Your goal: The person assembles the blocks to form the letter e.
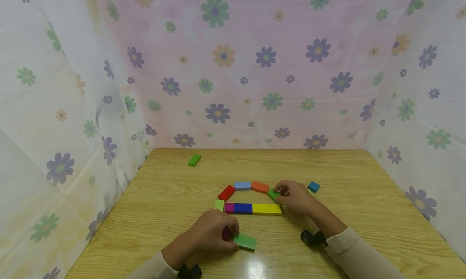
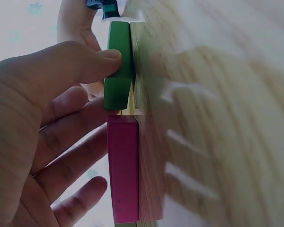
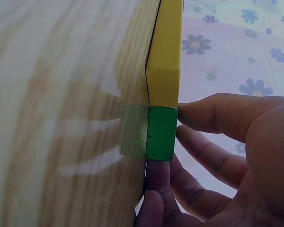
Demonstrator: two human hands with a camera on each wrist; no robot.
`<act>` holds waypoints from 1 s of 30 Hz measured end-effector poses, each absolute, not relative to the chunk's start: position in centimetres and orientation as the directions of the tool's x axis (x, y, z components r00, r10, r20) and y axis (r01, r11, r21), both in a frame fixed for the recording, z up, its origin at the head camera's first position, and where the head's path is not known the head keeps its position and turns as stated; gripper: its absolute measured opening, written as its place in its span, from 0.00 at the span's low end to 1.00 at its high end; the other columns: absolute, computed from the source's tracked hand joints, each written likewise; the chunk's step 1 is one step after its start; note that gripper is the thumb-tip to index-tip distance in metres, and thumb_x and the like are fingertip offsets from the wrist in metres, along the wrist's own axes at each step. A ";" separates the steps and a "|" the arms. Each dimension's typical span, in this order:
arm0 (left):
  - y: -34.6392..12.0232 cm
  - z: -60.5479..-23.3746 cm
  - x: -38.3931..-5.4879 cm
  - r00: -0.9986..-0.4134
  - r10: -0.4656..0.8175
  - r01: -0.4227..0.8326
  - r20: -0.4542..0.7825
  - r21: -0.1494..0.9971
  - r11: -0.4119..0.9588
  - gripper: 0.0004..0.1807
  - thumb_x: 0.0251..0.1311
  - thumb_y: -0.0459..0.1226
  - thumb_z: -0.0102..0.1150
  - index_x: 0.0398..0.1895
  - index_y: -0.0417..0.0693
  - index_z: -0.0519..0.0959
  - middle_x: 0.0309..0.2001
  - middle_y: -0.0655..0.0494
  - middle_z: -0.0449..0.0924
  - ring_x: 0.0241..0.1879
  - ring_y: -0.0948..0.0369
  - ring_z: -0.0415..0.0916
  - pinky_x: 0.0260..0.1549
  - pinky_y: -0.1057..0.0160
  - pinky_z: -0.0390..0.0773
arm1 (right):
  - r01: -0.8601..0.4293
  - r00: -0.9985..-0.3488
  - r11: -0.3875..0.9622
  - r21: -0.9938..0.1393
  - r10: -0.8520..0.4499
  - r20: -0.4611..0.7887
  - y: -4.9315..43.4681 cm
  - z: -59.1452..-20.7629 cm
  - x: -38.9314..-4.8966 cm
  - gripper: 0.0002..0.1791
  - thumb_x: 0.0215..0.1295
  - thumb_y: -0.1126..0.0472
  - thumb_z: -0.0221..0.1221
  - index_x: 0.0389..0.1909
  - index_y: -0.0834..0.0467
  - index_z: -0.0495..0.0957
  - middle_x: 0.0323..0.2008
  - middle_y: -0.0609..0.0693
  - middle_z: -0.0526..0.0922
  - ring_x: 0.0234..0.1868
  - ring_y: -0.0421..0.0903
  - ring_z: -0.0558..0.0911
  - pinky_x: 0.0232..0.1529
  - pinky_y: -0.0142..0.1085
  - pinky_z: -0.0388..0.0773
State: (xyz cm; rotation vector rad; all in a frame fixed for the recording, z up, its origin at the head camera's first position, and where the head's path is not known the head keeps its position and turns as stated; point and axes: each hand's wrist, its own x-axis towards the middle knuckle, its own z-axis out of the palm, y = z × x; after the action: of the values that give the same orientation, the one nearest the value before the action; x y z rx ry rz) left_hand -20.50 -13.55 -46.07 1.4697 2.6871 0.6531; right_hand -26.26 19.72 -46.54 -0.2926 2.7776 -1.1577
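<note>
In the head view, my left hand point(image 1: 209, 232) pinches a light green block point(image 1: 245, 242) at the near side of the layout. The left wrist view shows that thumb on the green block point(image 2: 118, 61), with a magenta block point(image 2: 123, 170) beside it. My right hand point(image 1: 296, 197) has its thumb and fingers about a green block point(image 1: 274, 195) at the right end of an arc. That arc also has a red point(image 1: 227, 193), a pale blue point(image 1: 242, 186) and an orange block point(image 1: 260, 186). Inside lies a straight row: magenta point(image 1: 229, 207), dark blue point(image 1: 243, 208) and yellow point(image 1: 267, 209).
A yellow-green block point(image 1: 219, 205) stands at the row's left end. A blue block point(image 1: 314, 186) lies just beyond the right hand. Farther back on the wooden table point(image 1: 164, 198) is another green block point(image 1: 194, 160). Flowered cloth point(image 1: 247, 117) hangs around three sides.
</note>
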 end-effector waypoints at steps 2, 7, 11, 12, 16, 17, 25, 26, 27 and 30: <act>-13.5 -46.0 -20.5 -0.549 0.811 0.817 0.203 0.339 0.467 0.11 0.55 0.53 0.76 0.37 0.64 0.84 0.33 0.78 0.83 0.30 0.76 0.73 0.32 0.78 0.69 | -0.133 -0.974 0.691 -0.711 -0.222 -0.033 19.8 -46.6 -26.3 0.12 0.66 0.63 0.67 0.49 0.52 0.83 0.46 0.52 0.85 0.47 0.51 0.85 0.41 0.42 0.85; -13.5 -46.0 -20.5 -0.539 0.814 0.832 0.216 0.286 0.475 0.13 0.54 0.55 0.76 0.37 0.65 0.84 0.33 0.79 0.82 0.31 0.77 0.72 0.37 0.75 0.69 | -0.135 -0.974 0.691 -0.710 -0.223 -0.032 19.8 -46.7 -26.5 0.11 0.67 0.62 0.67 0.49 0.51 0.83 0.46 0.51 0.85 0.47 0.50 0.85 0.41 0.42 0.85; -13.7 -45.9 -20.4 -0.549 0.812 0.825 0.196 0.284 0.489 0.13 0.54 0.55 0.76 0.38 0.66 0.84 0.35 0.79 0.82 0.34 0.76 0.74 0.41 0.72 0.70 | -0.130 -0.975 0.693 -0.710 -0.219 -0.035 19.7 -46.7 -26.5 0.11 0.67 0.62 0.67 0.48 0.51 0.83 0.45 0.51 0.85 0.47 0.50 0.85 0.43 0.43 0.85; -13.7 -45.9 -20.4 -0.552 0.812 0.822 0.191 0.289 0.491 0.13 0.54 0.55 0.76 0.38 0.66 0.84 0.36 0.79 0.82 0.35 0.76 0.74 0.41 0.71 0.70 | -0.131 -0.975 0.693 -0.709 -0.220 -0.035 19.7 -46.7 -26.5 0.11 0.67 0.62 0.67 0.48 0.51 0.83 0.45 0.51 0.85 0.47 0.49 0.85 0.44 0.44 0.85; -13.8 -46.0 -20.3 -0.554 0.812 0.819 0.182 0.293 0.493 0.13 0.55 0.55 0.76 0.38 0.66 0.84 0.36 0.79 0.81 0.37 0.75 0.74 0.42 0.71 0.69 | -0.130 -0.974 0.690 -0.712 -0.223 -0.038 19.7 -46.8 -26.5 0.11 0.67 0.62 0.67 0.48 0.51 0.83 0.45 0.50 0.85 0.47 0.49 0.85 0.44 0.44 0.85; -13.8 -46.0 -20.3 -0.555 0.812 0.819 0.181 0.292 0.494 0.13 0.55 0.55 0.76 0.38 0.66 0.84 0.36 0.80 0.81 0.37 0.75 0.74 0.43 0.71 0.69 | -0.131 -0.974 0.689 -0.713 -0.225 -0.039 19.8 -46.8 -26.5 0.11 0.67 0.62 0.67 0.48 0.51 0.83 0.45 0.50 0.85 0.46 0.49 0.85 0.44 0.43 0.85; -14.0 -46.1 -20.3 -0.552 0.812 0.824 0.190 0.273 0.496 0.13 0.54 0.55 0.76 0.38 0.68 0.83 0.37 0.81 0.80 0.41 0.75 0.74 0.44 0.70 0.69 | -0.135 -0.973 0.684 -0.717 -0.229 -0.035 19.9 -47.0 -26.6 0.11 0.67 0.61 0.67 0.49 0.51 0.83 0.45 0.50 0.85 0.47 0.49 0.85 0.43 0.43 0.85; -14.0 -46.1 -20.3 -0.549 0.813 0.827 0.192 0.269 0.494 0.13 0.54 0.55 0.76 0.38 0.68 0.83 0.37 0.81 0.80 0.42 0.74 0.74 0.44 0.70 0.70 | -0.134 -0.973 0.684 -0.717 -0.229 -0.036 19.9 -47.0 -26.6 0.11 0.67 0.61 0.67 0.49 0.51 0.83 0.45 0.50 0.85 0.47 0.49 0.85 0.44 0.44 0.85; -14.0 -46.1 -20.3 -0.548 0.814 0.828 0.192 0.267 0.494 0.13 0.54 0.55 0.76 0.38 0.68 0.83 0.37 0.81 0.80 0.42 0.74 0.74 0.44 0.70 0.70 | -0.134 -0.973 0.684 -0.717 -0.228 -0.036 19.9 -46.9 -26.6 0.11 0.67 0.61 0.67 0.49 0.51 0.83 0.45 0.50 0.85 0.47 0.49 0.85 0.44 0.44 0.85; -14.0 -46.2 -20.4 -0.546 0.816 0.828 0.188 0.269 0.492 0.13 0.54 0.55 0.76 0.38 0.68 0.83 0.37 0.82 0.80 0.42 0.74 0.74 0.44 0.70 0.69 | -0.133 -0.974 0.687 -0.715 -0.226 -0.036 19.9 -46.9 -26.5 0.11 0.67 0.61 0.67 0.49 0.51 0.83 0.45 0.50 0.85 0.47 0.49 0.85 0.44 0.44 0.85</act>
State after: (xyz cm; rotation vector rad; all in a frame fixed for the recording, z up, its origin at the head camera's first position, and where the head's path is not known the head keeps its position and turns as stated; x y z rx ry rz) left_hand -20.42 -13.97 -46.17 1.5124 2.7436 0.5258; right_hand -26.55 19.91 -46.92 -0.2963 2.7730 -1.1602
